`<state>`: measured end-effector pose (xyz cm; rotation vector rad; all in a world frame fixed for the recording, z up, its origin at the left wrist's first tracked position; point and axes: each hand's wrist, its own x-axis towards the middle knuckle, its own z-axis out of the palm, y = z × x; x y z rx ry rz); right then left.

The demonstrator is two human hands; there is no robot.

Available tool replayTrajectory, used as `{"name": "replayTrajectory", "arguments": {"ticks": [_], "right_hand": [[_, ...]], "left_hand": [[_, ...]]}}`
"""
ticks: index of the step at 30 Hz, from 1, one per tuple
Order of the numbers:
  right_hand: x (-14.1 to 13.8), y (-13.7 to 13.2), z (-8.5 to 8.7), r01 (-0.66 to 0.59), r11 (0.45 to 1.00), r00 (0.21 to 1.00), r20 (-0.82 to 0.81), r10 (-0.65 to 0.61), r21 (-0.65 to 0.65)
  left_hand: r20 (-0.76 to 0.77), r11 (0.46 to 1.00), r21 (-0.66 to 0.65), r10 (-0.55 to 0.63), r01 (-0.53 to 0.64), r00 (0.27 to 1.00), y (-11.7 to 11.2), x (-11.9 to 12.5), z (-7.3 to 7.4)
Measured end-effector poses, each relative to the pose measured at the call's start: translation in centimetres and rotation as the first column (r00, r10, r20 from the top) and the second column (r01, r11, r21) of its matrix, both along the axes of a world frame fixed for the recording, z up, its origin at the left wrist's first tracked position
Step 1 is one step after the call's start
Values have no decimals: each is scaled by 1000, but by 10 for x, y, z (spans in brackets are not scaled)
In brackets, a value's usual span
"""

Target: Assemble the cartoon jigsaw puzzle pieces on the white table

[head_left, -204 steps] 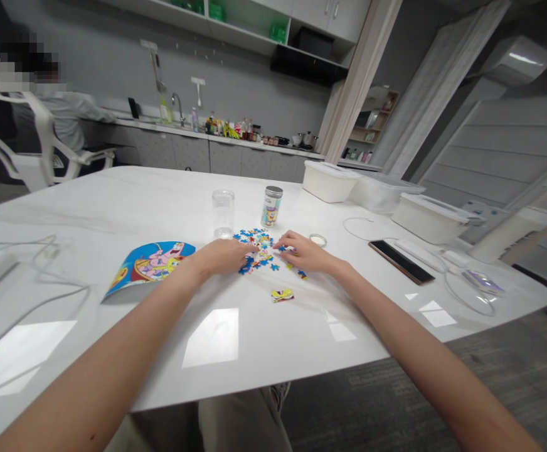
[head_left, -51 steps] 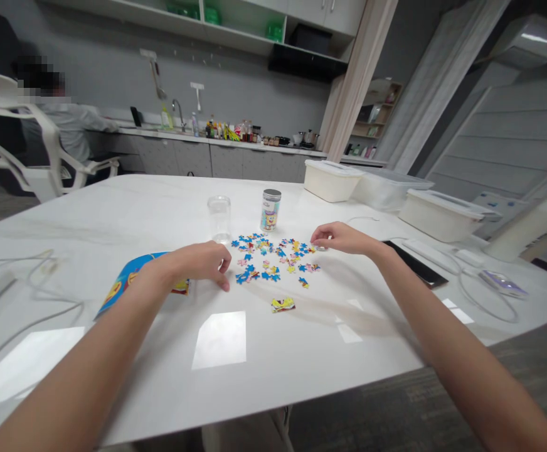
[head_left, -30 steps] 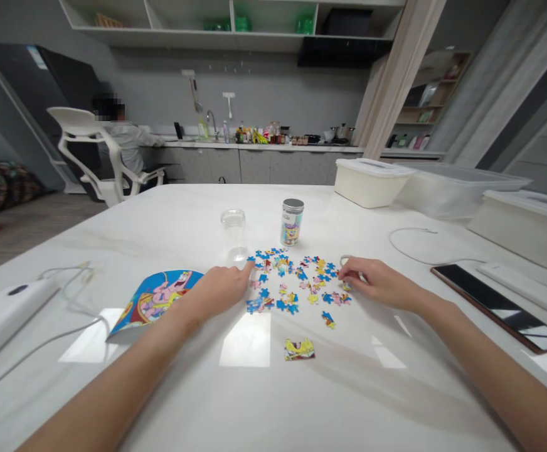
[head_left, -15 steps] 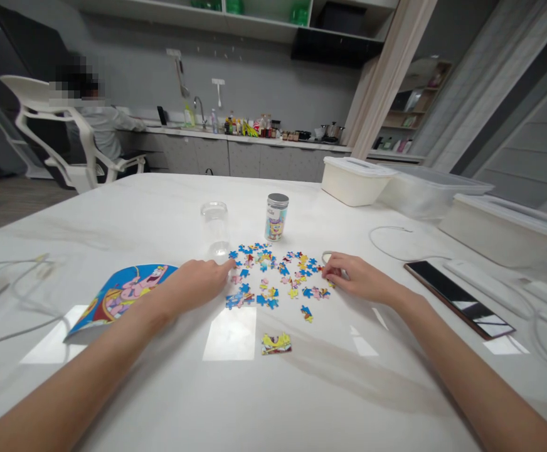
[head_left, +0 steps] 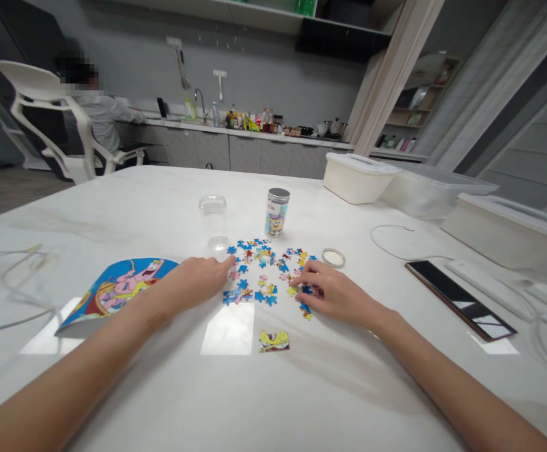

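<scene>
Several loose puzzle pieces (head_left: 259,273), blue, pink and yellow, lie spread on the white table (head_left: 273,389). My left hand (head_left: 201,284) rests at their left edge, fingers loosely curled, index tip touching a blue piece. My right hand (head_left: 334,294) lies over the right side of the spread, fingers bent down onto pieces there. A small joined yellow section (head_left: 274,339) sits alone nearer to me. The cartoon picture sheet (head_left: 116,292) lies left of my left hand.
Behind the pieces stand an empty clear jar (head_left: 212,216), a lidded jar of pieces (head_left: 276,212) and a round lid (head_left: 333,257). A phone (head_left: 459,299), cables and white bins (head_left: 358,177) lie right. A person sits at the far-left counter.
My right hand has slid left and nearer, off the round lid and onto the right-hand pieces. My left hand has stayed at the left edge of the spread.
</scene>
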<state>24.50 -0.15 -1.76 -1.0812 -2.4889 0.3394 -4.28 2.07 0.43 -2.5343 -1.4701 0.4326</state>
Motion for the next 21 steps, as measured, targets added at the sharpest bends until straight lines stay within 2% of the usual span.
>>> {"name": "replayTrajectory", "arguments": {"ticks": [5, 10, 13, 16, 19, 21], "right_hand": [[0, 0, 0, -4, 999, 1000, -30, 3, -42], [0, -5, 7, -37, 995, 999, -22, 35, -93], [4, -3, 10, -53, 996, 998, -23, 52, -69], [10, 5, 8, 99, 995, 991, -98, -96, 20], [15, 14, 2, 304, 951, 947, -132, -294, 57], [15, 17, -1, 343, 938, 936, -101, -337, 53]], "left_hand": [[14, 1000, 11, 3, -3, 1000, -1, 0, 1], [42, 1000, -1, 1, -1, 999, -2, 1, 2], [44, 1000, -20, 14, -13, 999, -1, 1, 2], [46, 1000, -23, 21, -20, 999, -1, 1, 1], [46, 1000, -10, 13, -12, 999, 0, 0, -1], [41, 1000, 6, 5, -5, 999, 1, -1, -3]]}}
